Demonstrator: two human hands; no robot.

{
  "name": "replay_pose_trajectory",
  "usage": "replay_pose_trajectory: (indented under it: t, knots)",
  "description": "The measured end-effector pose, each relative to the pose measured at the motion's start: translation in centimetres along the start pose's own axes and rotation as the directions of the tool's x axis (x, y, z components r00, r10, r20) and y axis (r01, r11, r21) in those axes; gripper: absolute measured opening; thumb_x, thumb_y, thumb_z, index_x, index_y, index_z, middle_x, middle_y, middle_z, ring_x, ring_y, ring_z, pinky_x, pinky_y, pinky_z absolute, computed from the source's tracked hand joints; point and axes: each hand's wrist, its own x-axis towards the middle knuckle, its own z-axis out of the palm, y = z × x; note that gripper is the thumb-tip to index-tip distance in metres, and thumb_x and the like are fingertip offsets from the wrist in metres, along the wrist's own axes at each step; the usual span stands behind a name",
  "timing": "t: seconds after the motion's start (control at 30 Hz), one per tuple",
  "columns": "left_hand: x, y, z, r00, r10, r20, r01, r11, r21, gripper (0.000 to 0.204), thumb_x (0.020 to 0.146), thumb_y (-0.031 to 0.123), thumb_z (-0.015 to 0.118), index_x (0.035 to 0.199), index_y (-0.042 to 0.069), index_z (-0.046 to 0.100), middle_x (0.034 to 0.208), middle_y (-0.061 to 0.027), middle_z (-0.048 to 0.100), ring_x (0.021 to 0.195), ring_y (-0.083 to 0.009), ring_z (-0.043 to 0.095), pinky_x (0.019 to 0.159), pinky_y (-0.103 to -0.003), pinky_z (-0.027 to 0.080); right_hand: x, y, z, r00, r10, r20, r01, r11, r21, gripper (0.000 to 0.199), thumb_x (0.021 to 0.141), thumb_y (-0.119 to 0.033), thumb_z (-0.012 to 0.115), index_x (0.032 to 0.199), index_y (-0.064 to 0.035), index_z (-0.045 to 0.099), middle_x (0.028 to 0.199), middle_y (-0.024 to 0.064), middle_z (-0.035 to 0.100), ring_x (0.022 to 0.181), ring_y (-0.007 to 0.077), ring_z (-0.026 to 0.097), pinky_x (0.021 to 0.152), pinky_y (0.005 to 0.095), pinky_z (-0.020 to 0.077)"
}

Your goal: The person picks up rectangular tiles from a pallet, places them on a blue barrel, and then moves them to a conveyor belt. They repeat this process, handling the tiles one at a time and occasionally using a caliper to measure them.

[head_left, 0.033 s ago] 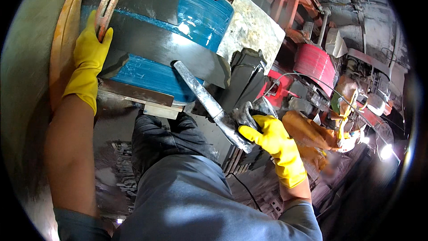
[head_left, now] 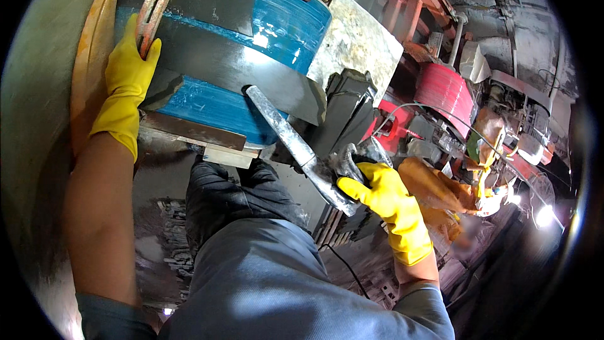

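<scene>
My left hand (head_left: 129,72), in a yellow rubber glove, is closed around the lower end of a narrow, rusty metal bar (head_left: 154,6) with a slot along it. Beneath the bar lies a wet blue surface (head_left: 214,97) with flat dark grey slabs (head_left: 239,63) on it. My right hand (head_left: 377,192), gloved the same way, grips a grimy black-and-grey handle (head_left: 348,162). Beside that grip, a long grey, white-smeared tube (head_left: 283,132) slants up and left, its far end over the edge of the middle slab. How tube and handle join is hidden.
A stack of dark slabs (head_left: 343,110) stands right of the blue surface, near a mottled pale board (head_left: 355,41). Farther right are a red drum-shaped part (head_left: 443,91), orange cloth (head_left: 434,182), a loose cable and a bright lamp (head_left: 545,216). A curved orange-brown rim (head_left: 88,88) runs along the left.
</scene>
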Motion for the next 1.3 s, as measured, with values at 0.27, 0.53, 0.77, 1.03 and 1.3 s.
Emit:
replay_pose_trajectory:
  t: [0.27, 0.53, 0.77, 1.03, 1.3]
  knots:
    - [-0.9, -0.6, -1.0, 0.999, 0.036, -0.031, -0.037, 0.998, -0.046, 0.073, 0.097, 0.038, 0.075, 0.158, 0.012, 0.045, 0.134, -0.0246, 0.069, 0.119, -0.0454, 0.068, 0.097, -0.048, 0.056, -0.4, -2.2, -0.9, 1.000, 0.010, 0.025, -0.011, 0.998, 0.061, 0.050, 0.094, -0.046, 0.079, 0.115, -0.0003, 0.076, 0.098, 0.0209, 0.077, 0.093, 0.0343, 0.074, 0.085, 0.0434, 0.0546]
    - [-1.7, -0.2, -2.6, 1.000, 0.008, -0.016, -0.008, 1.000, -0.025, 0.075, 0.097, 0.037, 0.075, 0.160, 0.014, 0.042, 0.135, -0.0252, 0.068, 0.119, -0.0460, 0.068, 0.098, -0.048, 0.055, -0.8, -2.8, -1.0, 1.000, -0.010, -0.017, 0.011, 0.998, 0.059, 0.049, 0.093, -0.046, 0.079, 0.113, -0.0014, 0.076, 0.093, 0.0206, 0.076, 0.088, 0.0345, 0.073, 0.081, 0.0439, 0.0537]
    - [-1.7, 0.7, -3.1, 0.999, -0.028, 0.031, 0.029, 0.999, -0.040, 0.078, 0.097, 0.035, 0.076, 0.162, 0.011, 0.040, 0.136, -0.0268, 0.067, 0.121, -0.0463, 0.067, 0.100, -0.047, 0.055, -1.1, -3.8, -1.6, 1.000, 0.011, 0.023, -0.011, 0.999, 0.031, 0.049, 0.094, -0.046, 0.078, 0.114, -0.0021, 0.077, 0.094, 0.0211, 0.077, 0.089, 0.0346, 0.073, 0.082, 0.0437, 0.0538]
    - [-1.2, 0.8, -2.8, 1.000, 0.000, -0.014, -0.001, 0.999, -0.054, 0.076, 0.095, 0.038, 0.076, 0.159, 0.011, 0.044, 0.132, -0.0264, 0.069, 0.116, -0.0468, 0.068, 0.096, -0.048, 0.056, -1.0, -4.2, -1.6, 1.000, -0.004, 0.018, 0.005, 1.000, -0.014, 0.050, 0.094, -0.046, 0.079, 0.117, -0.0008, 0.076, 0.097, 0.0236, 0.076, 0.092, 0.0374, 0.074, 0.083, 0.0434, 0.0548]
    - [-1.0, 0.0, -2.1, 0.999, -0.023, 0.042, 0.026, 0.997, -0.068, 0.078, 0.097, 0.033, 0.075, 0.162, 0.010, 0.039, 0.140, -0.0273, 0.065, 0.124, -0.0460, 0.066, 0.102, -0.047, 0.054, -0.8, -3.1, -1.0, 1.000, 0.018, -0.013, -0.017, 0.999, 0.027, 0.049, 0.093, -0.044, 0.080, 0.117, -0.0007, 0.076, 0.097, 0.0233, 0.077, 0.091, 0.0363, 0.074, 0.082, 0.0433, 0.0547]
